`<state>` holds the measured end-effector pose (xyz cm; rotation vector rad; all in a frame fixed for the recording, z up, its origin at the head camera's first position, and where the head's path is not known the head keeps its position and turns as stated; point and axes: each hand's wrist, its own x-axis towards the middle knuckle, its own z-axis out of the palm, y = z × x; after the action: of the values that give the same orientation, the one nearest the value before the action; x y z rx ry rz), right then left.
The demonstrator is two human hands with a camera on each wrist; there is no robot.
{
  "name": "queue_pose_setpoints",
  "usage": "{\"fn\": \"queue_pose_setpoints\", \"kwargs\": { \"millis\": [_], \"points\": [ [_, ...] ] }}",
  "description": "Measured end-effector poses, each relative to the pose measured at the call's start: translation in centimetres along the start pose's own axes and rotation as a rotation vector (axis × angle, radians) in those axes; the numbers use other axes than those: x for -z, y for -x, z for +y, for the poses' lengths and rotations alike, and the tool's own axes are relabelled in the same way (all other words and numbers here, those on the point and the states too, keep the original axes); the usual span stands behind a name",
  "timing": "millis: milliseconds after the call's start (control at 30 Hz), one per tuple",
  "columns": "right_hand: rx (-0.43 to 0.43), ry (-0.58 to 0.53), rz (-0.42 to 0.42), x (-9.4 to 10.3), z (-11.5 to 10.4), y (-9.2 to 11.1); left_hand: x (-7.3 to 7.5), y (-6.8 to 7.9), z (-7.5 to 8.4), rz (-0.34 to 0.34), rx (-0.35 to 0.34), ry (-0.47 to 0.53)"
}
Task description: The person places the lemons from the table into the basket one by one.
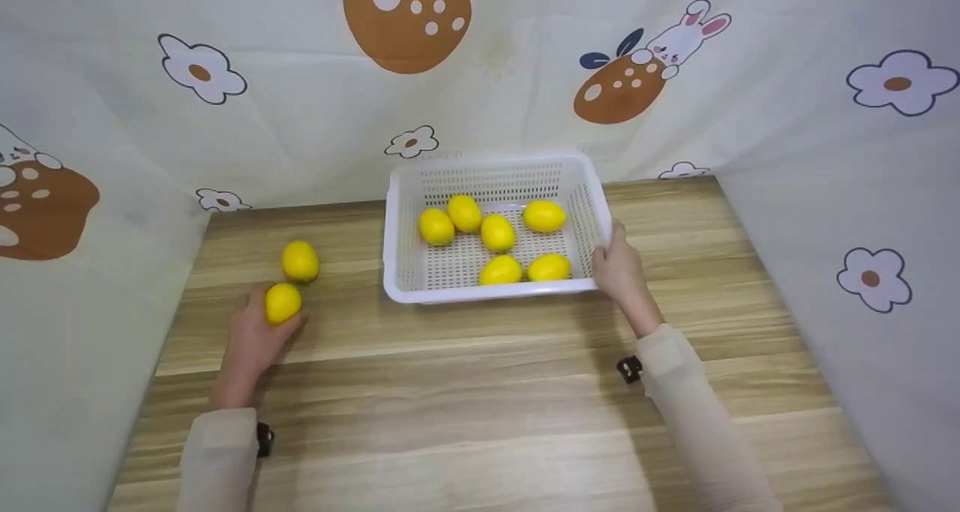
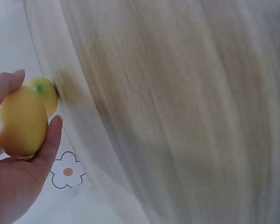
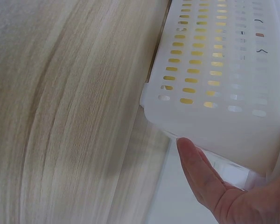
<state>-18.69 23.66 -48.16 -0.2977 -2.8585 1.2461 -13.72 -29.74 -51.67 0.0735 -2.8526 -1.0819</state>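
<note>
My left hand [image 1: 253, 336] grips a yellow lemon [image 1: 283, 303], fingers and thumb curled round its sides. Just beyond it on the table lies a second lemon [image 1: 300, 261]; in the left wrist view its green-tipped end [image 2: 38, 87] faces the camera. A white slotted plastic basket [image 1: 491, 295] stands at the back middle with several lemons, such as this lemon [image 1: 544, 217], on its floor. At the basket's right end, my right hand [image 1: 621, 266] holds the rim, thumb on the near side. In the right wrist view, fingers [image 3: 198, 172] reach along the outer wall.
The wood-grain table [image 1: 450, 407] is bounded at the back and both sides by pale cloth [image 1: 517, 85] printed with flowers and rabbits. The basket's back wall is close to the rear cloth. A black device [image 1: 630, 369] is strapped at the right wrist.
</note>
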Motion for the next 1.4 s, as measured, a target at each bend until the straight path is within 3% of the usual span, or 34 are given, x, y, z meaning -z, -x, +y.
{"fn": "queue_pose_setpoints", "kwargs": {
  "millis": [200,633,1100,1400],
  "points": [
    [0.003,-0.013,-0.014,0.2,-0.1,0.0,0.1,-0.1,0.4,0.060,-0.072,-0.012],
    [-0.016,-0.005,-0.015,0.1,-0.2,-0.1,0.9,-0.2,1.8,-0.035,-0.037,-0.016],
    [0.007,0.013,0.011,0.0,-0.1,0.1,1.5,-0.8,4.8,-0.020,-0.154,-0.013],
    [0.017,-0.002,0.019,-0.1,0.0,0.1,1.9,-1.5,6.6,-0.083,-0.140,-0.021]
  ]
}}
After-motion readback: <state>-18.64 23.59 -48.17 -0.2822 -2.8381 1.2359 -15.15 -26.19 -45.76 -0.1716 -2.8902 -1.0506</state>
